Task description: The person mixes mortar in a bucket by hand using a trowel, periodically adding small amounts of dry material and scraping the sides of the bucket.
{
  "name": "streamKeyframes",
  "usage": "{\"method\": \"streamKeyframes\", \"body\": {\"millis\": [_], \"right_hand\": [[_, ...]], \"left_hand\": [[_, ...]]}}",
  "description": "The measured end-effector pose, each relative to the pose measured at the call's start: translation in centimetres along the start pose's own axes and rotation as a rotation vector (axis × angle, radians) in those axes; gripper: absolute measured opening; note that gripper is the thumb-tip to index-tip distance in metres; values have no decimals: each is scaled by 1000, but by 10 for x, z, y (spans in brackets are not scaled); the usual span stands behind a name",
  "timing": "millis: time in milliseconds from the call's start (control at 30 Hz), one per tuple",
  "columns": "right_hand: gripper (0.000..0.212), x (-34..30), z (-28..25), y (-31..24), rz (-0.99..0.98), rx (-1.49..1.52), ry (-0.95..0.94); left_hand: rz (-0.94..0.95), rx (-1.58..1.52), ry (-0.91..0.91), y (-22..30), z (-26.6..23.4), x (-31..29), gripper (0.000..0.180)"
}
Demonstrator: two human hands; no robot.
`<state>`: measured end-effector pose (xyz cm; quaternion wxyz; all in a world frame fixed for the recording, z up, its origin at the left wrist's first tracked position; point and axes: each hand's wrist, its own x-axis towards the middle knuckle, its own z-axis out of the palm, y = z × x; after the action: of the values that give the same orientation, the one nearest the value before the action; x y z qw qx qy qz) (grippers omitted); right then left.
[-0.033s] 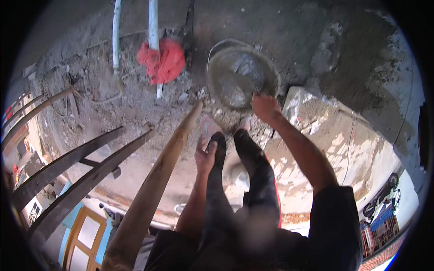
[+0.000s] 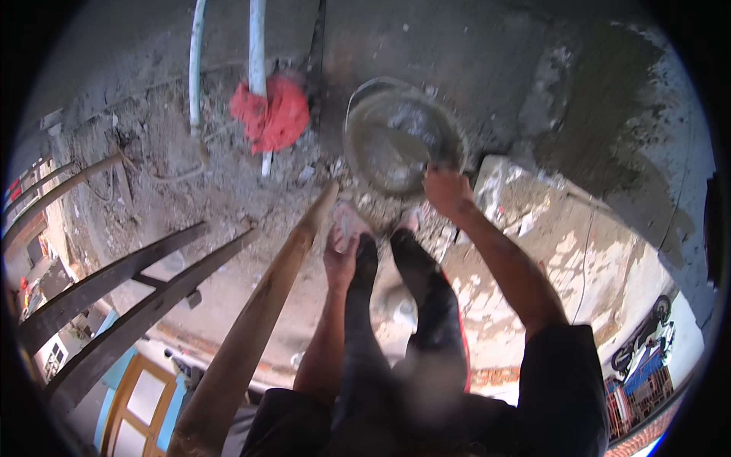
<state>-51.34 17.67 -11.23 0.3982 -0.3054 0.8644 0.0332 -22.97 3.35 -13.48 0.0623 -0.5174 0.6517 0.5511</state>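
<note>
A round bucket of wet grey mortar stands against the wall, its thin wire handle lying along the far left rim. My right hand is closed in a fist at the bucket's near right rim. A dark shape shows just beyond its knuckles, but what it grips is mostly hidden. My left hand hangs beside my left shin, fingers pointing down and apart, nothing seen in it. Between that hand and the wooden poles stands a thick round pole.
A red cloth or bag wraps a pale pipe; another pipe runs beside it. Rubble lies along the wall's foot around my feet. Dark beams slant in from the left. A motorcycle is at far right.
The view has shifted slightly, so the bucket and red cloth sit a little lower and further left. My right hand stays at the bucket rim; my left hand remains by the shin.
</note>
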Motion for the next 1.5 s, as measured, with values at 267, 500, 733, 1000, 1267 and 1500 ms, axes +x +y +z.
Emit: {"method": "streamKeyframes", "body": {"millis": [267,500,733,1000,1267,1500], "right_hand": [[37,7,-39,57,100,-166,61],[36,9,-45,77,3,-305,193],[35,25,-74,83,-29,-488,372],[20,80,-36,97,-148,-474,165],[29,50,-14,80,-115,-262,-60],[41,31,37,86,-149,72,-12]], "left_hand": [[207,-278,-285,110,59,193,47],[185,-741,-312,121,98,198,41],[417,-708,-140,178,113,167,41],[529,-680,-134,170,126,177,36],[493,-924,-120,152,133,186,29],[498,-924,-108,148,130,164,35]]}}
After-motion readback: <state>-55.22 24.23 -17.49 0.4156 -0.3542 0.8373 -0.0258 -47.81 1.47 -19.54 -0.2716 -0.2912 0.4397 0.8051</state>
